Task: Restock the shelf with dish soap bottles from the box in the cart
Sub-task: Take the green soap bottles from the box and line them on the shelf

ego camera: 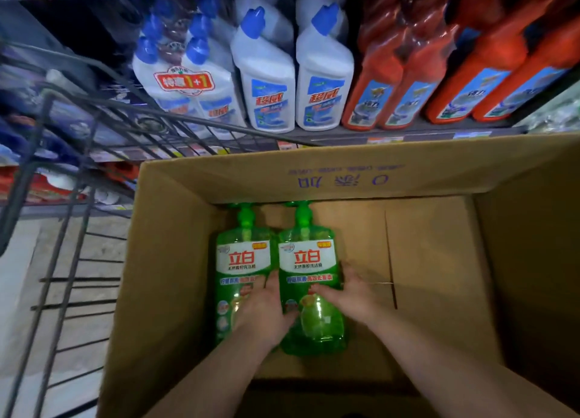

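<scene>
Green translucent plastic dish soap bottle lies flat in brown cardboard box, right hand curled round its outer side, thumb across its front; left hand wedged beside twin bottle, grip unclear; probably best to get fingers underneath before lifting level.

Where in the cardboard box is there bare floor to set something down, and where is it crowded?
Free: the brown cardboard box's floor right of the two green dish soap bottles, to its right wall. Crowded: the left side, where both bottles lie side by side under the left hand and right hand.
</scene>
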{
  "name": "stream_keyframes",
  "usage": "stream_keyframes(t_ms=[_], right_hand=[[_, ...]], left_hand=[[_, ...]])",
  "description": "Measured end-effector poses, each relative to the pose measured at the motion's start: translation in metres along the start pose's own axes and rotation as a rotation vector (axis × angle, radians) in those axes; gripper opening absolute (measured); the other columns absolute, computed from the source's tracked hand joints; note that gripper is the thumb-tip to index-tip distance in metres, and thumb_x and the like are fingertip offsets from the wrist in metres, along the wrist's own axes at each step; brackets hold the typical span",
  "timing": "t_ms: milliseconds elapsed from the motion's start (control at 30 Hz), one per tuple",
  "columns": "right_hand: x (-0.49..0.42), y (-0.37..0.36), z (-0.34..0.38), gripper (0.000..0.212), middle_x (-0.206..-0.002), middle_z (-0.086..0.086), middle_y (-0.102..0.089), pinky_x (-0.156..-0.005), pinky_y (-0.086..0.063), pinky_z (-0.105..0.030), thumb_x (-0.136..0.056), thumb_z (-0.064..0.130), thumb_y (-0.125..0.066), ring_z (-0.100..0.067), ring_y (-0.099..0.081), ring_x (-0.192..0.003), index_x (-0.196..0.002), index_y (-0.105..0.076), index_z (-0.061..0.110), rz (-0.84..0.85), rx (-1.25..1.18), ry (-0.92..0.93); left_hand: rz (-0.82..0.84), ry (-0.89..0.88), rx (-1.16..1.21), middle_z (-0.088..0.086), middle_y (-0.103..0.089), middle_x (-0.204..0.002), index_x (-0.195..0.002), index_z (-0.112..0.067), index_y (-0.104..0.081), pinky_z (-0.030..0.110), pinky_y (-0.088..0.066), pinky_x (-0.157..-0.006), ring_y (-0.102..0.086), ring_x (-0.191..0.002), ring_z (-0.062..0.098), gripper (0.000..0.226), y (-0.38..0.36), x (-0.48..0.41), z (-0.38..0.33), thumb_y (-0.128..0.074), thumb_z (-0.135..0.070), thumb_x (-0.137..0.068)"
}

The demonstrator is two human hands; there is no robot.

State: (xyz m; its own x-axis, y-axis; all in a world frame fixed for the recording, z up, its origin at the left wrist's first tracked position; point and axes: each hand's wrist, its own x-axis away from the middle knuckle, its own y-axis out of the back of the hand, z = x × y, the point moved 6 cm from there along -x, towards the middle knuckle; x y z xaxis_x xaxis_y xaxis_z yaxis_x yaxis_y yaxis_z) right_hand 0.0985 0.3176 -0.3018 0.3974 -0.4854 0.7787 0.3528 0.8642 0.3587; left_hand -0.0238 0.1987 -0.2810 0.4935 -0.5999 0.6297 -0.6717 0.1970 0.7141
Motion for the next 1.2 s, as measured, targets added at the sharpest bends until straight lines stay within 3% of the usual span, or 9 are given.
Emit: stream_keyframes(t_ms=[167, 267, 400, 667, 767, 833, 933, 1100, 1200], right_hand=[[-0.015, -0.012, 0.002, 0.025, -0.092, 0.009, -0.065, -0.071, -0.046, -0.024, -0.077, 0.028, -0.076, -0.001, -0.058, -0.077, -0.086, -0.053, 0.035, 0.036, -0.326, -0.009], [-0.019, -0.017, 0.001, 0.025, -0.088, 0.006, -0.066, -0.075, -0.05, -0.029, -0.075, 0.026, -0.078, -0.01, -0.062, -0.079, -0.085, -0.055, 0.03, 0.07, -0.446, -0.081], [-0.014, -0.016, 0.001, 0.022, -0.083, 0.007, -0.069, -0.053, -0.047, -0.017, -0.073, 0.026, -0.079, -0.003, -0.064, -0.072, -0.087, -0.062, 0.026, 0.087, -0.483, -0.098], [0.03, 0.004, -0.001, 0.041, -0.094, 0.005, -0.075, -0.063, -0.053, -0.018, -0.066, 0.027, -0.083, -0.008, -0.071, -0.083, -0.104, -0.068, 0.021, 0.103, -0.52, -0.018], [0.051, 0.017, 0.013, 0.046, -0.089, 0.008, -0.076, -0.064, -0.055, -0.02, -0.062, 0.027, -0.085, -0.007, -0.072, -0.081, -0.103, -0.066, 0.019, 0.121, -0.526, 0.042], [0.065, 0.028, 0.027, 0.035, -0.082, 0.013, -0.075, -0.056, -0.053, -0.015, -0.066, 0.023, -0.083, -0.003, -0.071, -0.074, -0.095, -0.064, 0.023, 0.127, -0.539, 0.085], [0.085, 0.044, 0.044, 0.044, -0.09, 0.005, -0.076, -0.072, -0.057, -0.026, -0.064, 0.024, -0.085, -0.012, -0.072, -0.085, -0.103, -0.063, 0.02, 0.109, -0.508, 0.119], [0.119, 0.066, 0.078, 0.051, -0.102, -0.003, -0.072, -0.093, -0.052, -0.043, -0.061, 0.028, -0.086, -0.022, -0.068, -0.097, -0.102, -0.056, 0.021, 0.084, -0.486, 0.176], [0.138, 0.072, 0.101, 0.041, -0.097, -0.003, -0.073, -0.089, -0.054, -0.042, -0.065, 0.027, -0.085, -0.02, -0.07, -0.09, -0.096, -0.059, 0.021, 0.096, -0.462, 0.239]], left_hand=[[-0.038, -0.071, 0.036, -0.004, -0.04, -0.137, -0.148, -0.024, -0.021, 0.03, -0.04, -0.098, -0.044, -0.122, 0.015, 0.079, -0.004, -0.005, 0.007, -0.06, -0.049, -0.084], [-0.06, -0.09, 0.061, -0.005, -0.041, -0.136, -0.148, -0.024, -0.023, 0.029, -0.041, -0.097, -0.045, -0.12, 0.014, 0.079, -0.004, -0.007, 0.01, -0.06, -0.051, -0.084], [-0.057, -0.07, 0.089, -0.006, -0.04, -0.136, -0.145, -0.025, -0.027, 0.03, -0.04, -0.096, -0.044, -0.122, 0.015, 0.084, -0.005, -0.007, 0.009, -0.061, -0.06, -0.077], [0.162, 0.003, 0.251, -0.002, -0.03, -0.148, -0.144, -0.034, -0.025, 0.039, -0.029, -0.111, -0.032, -0.135, 0.021, 0.1, -0.008, 0.003, 0.006, -0.069, -0.067, -0.061], [0.315, -0.012, 0.609, -0.005, -0.054, -0.134, -0.14, -0.03, -0.035, 0.04, -0.041, -0.106, -0.05, -0.122, 0.015, 0.089, -0.005, 0.021, -0.006, -0.079, -0.049, -0.065], [0.298, -0.013, 0.761, -0.01, -0.061, -0.12, -0.137, -0.026, -0.038, 0.034, -0.048, -0.098, -0.058, -0.111, 0.01, 0.083, 0.007, 0.035, -0.017, -0.081, -0.037, -0.067], [0.239, -0.04, 0.867, -0.015, -0.063, -0.107, -0.132, -0.022, -0.041, 0.014, -0.052, -0.077, -0.06, -0.097, -0.001, 0.072, 0.029, 0.052, -0.033, -0.08, -0.025, -0.071], [0.151, -0.071, 0.994, -0.006, -0.067, -0.107, -0.117, -0.026, -0.049, 0.033, -0.054, -0.09, -0.065, -0.099, 0.012, 0.055, 0.068, 0.08, -0.052, -0.078, -0.012, -0.072], [0.058, -0.097, 1.04, -0.01, -0.069, -0.1, -0.103, -0.033, -0.052, 0.02, -0.055, -0.076, -0.067, -0.091, 0.005, 0.047, 0.094, 0.101, -0.055, -0.08, -0.012, -0.071]])
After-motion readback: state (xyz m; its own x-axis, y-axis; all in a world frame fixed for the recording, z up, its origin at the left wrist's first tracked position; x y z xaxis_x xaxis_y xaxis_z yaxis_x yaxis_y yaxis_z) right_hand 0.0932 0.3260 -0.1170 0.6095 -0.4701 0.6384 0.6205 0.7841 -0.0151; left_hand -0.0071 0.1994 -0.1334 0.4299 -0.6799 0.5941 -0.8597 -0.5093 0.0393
